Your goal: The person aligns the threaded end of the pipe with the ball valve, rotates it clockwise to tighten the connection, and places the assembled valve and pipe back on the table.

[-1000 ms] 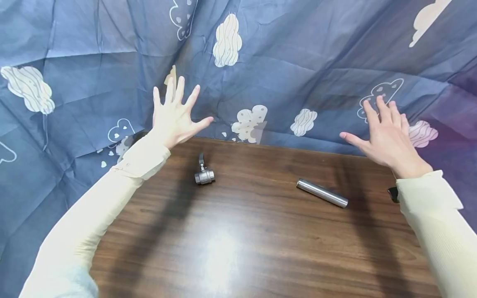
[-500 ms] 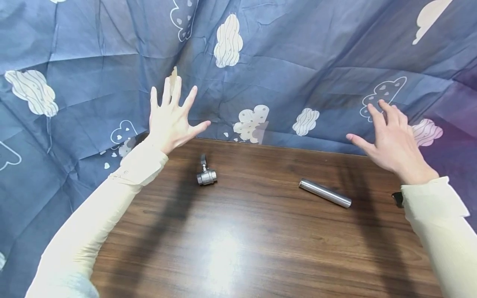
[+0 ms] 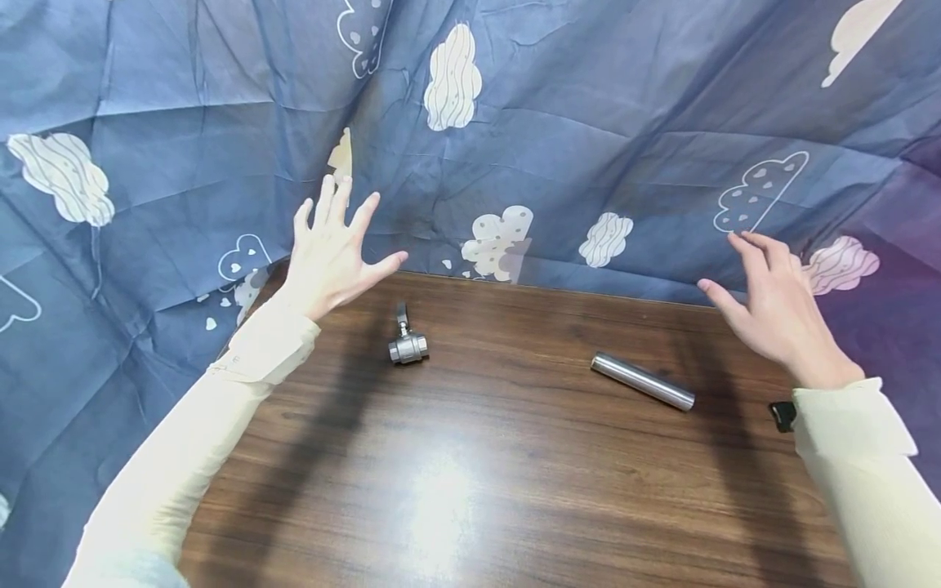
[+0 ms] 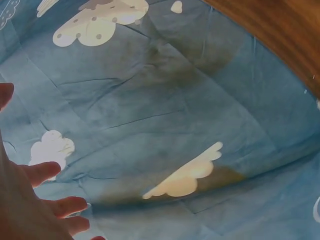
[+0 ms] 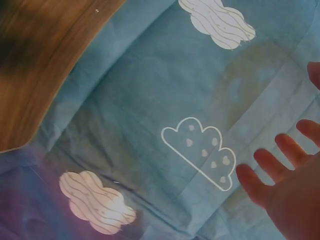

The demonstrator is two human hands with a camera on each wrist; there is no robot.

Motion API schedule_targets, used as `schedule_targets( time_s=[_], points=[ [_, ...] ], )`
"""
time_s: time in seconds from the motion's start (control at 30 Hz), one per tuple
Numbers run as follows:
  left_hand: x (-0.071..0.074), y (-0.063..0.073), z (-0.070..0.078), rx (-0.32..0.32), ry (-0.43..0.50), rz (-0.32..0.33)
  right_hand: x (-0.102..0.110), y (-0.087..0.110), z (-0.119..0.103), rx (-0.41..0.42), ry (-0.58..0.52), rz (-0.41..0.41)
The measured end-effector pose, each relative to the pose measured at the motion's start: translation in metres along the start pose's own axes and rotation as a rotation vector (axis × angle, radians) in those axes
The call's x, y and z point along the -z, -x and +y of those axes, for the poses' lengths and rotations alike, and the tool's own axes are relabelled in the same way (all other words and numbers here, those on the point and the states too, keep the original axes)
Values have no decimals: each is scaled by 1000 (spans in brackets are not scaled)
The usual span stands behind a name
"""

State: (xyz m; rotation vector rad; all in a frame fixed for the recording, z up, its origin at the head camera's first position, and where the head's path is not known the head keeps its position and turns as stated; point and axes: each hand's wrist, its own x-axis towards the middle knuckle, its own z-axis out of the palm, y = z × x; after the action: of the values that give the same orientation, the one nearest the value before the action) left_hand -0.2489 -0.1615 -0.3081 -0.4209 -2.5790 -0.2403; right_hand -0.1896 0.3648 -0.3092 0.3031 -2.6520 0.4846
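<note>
My left hand [image 3: 328,257] is raised over the far left part of the table, fingers spread and holding nothing. A metal ball valve [image 3: 408,348] with a dark lever handle lies on the wood, to the right of and nearer than that hand. On the other side, my right hand [image 3: 782,314] hovers with its fingers loosely bent and thumb apart, also holding nothing. A smooth metal rod [image 3: 642,380] rests slantwise on the table to its left. In the wrist views, the left hand [image 4: 35,200] and the right hand [image 5: 295,185] show only fingers and part of the palm against cloth.
The brown wooden table [image 3: 515,457] ends at a blue cloth curtain [image 3: 559,147] with white cloud prints, which runs behind it and along the left and right sides. A dark object [image 3: 782,416] shows beside the right cuff. Glare lies on the table's near middle.
Both hands have lowered somewhat, and the right one has also shifted a little to the right with its fingers bending more. The valve and rod stay where they were on the table.
</note>
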Motion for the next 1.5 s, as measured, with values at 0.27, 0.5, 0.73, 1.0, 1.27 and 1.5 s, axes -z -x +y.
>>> schedule_targets(
  time_s=[0.27, 0.5, 0.73, 1.0, 1.27, 1.5],
  points=[
    [-11, 18, -11, 40, 121, 37, -10, 13, 8, 14, -76, 75],
    [-23, 32, -19, 97, 192, -42, -25, 32, 16, -28, -119, 55],
    [-40, 48, -26, 179, 364, -158, -41, 51, 26, -73, -161, 38],
    [-58, 65, -33, 262, 503, -301, -60, 72, 37, -100, -208, -31],
    [-72, 77, -31, 297, 554, -393, -76, 88, 42, -161, -221, -166],
    [-91, 88, -27, 316, 588, -465, -89, 102, 44, -198, -235, -271]
  ],
)
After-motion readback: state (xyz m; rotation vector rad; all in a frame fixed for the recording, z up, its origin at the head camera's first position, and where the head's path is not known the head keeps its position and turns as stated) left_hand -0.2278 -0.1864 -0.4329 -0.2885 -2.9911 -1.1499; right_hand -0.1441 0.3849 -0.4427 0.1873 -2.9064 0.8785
